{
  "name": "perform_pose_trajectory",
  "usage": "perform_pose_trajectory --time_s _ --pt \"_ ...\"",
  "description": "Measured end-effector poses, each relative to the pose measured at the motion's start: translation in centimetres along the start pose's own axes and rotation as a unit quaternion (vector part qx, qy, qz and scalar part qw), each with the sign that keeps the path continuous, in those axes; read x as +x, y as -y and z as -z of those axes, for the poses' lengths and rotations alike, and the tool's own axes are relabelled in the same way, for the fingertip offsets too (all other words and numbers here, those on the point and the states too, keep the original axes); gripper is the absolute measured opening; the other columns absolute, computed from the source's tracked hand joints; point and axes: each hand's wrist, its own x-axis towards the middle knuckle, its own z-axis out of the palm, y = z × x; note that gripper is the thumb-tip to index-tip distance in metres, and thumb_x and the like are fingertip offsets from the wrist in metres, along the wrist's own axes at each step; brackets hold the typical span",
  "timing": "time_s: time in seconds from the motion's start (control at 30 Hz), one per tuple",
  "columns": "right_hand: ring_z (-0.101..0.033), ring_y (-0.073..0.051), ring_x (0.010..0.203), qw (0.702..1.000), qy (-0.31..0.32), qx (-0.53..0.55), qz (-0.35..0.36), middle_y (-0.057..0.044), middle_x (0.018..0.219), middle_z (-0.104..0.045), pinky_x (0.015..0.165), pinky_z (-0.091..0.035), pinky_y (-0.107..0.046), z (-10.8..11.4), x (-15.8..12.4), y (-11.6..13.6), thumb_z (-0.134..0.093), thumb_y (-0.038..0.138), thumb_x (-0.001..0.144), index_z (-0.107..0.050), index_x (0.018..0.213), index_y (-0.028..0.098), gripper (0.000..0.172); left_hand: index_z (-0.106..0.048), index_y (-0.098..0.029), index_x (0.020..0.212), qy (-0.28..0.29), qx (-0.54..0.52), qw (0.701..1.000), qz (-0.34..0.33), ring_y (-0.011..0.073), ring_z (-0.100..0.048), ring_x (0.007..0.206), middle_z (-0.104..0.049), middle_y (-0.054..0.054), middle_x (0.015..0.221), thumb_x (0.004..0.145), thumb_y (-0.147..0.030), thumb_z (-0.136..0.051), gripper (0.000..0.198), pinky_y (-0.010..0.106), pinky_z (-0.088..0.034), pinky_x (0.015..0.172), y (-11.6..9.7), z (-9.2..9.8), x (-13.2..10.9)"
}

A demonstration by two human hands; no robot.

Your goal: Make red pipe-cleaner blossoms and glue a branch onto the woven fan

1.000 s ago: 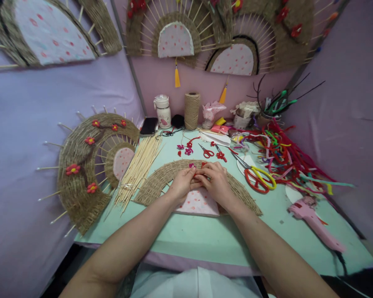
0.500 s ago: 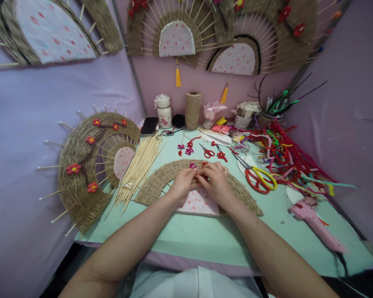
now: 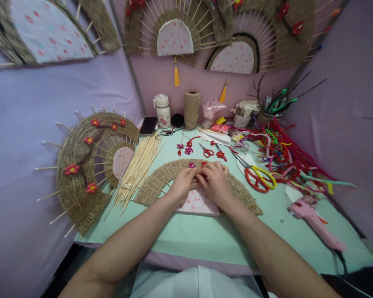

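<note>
A half-round fan woven of brown twine (image 3: 157,178) lies flat in front of me, with a white, red-spotted fabric panel (image 3: 199,203) at its middle. Over its centre my left hand (image 3: 185,182) and my right hand (image 3: 215,178) meet, fingertips pinched together. Whatever sits between the fingertips is hidden. A small magenta flower (image 3: 192,165) shows on the woven band just above my left fingers. Beside my right fingers a bit of red (image 3: 204,164) peeks out, partly covered. More small red and magenta flowers (image 3: 189,150) lie on the table beyond the fan.
Thin wooden sticks (image 3: 139,165) lie in a bundle left of the fan, beside a finished flowered fan (image 3: 81,165). Small red scissors (image 3: 208,152) and large red-and-yellow scissors (image 3: 257,178) lie behind and right. A pink glue gun (image 3: 317,225) and tangled pipe cleaners (image 3: 286,153) fill the right.
Both hands keep nearly the same pose over the fan, fingertips still together. The whole view has shifted very slightly; nothing on the table has visibly moved.
</note>
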Motion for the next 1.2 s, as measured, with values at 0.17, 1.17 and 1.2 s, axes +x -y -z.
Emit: perform_pose_trajectory --time_s 0.17,1.17,1.2 --pt "-0.051 -0.023 0.096 0.998 -0.012 0.047 -0.029 -0.005 0.099 -0.067 0.082 -0.029 -0.039 0.0 0.0 -0.5 -0.052 0.025 0.095 -0.072 0.098 0.026 0.021 -0.062 -0.011 0.082 -0.035 -0.026 0.999 0.024 0.0107 -0.067 0.064 -0.068 0.006 0.071 0.096 -0.019 -0.047 0.022 0.021 -0.055 0.065 -1.1 -0.2 -0.1" --pt "-0.062 -0.019 0.081 0.809 -0.02 0.521 -0.273 -0.004 0.086 -0.071 0.08 -0.048 -0.035 0.1 1.2 -1.5 -0.07 0.048 0.074 -0.071 0.087 0.02 0.032 -0.069 -0.018 0.084 -0.085 0.214 0.939 -0.254 0.0137 -0.062 0.075 -0.069 0.002 0.08 0.075 -0.029 -0.071 0.015 0.027 -0.05 0.074 -2.4 0.8 -0.1" --pt "-0.062 -0.02 0.081 0.81 -0.057 0.51 -0.283 -0.004 0.085 -0.071 0.079 -0.048 -0.035 0.4 1.4 -1.6 -0.07 0.049 0.073 -0.07 0.086 0.02 0.033 -0.069 -0.018 0.085 -0.106 0.202 0.936 -0.269 0.0129 -0.061 0.074 -0.068 0.001 0.079 0.075 -0.03 -0.071 0.016 0.026 -0.049 0.073 -2.8 1.1 0.1"
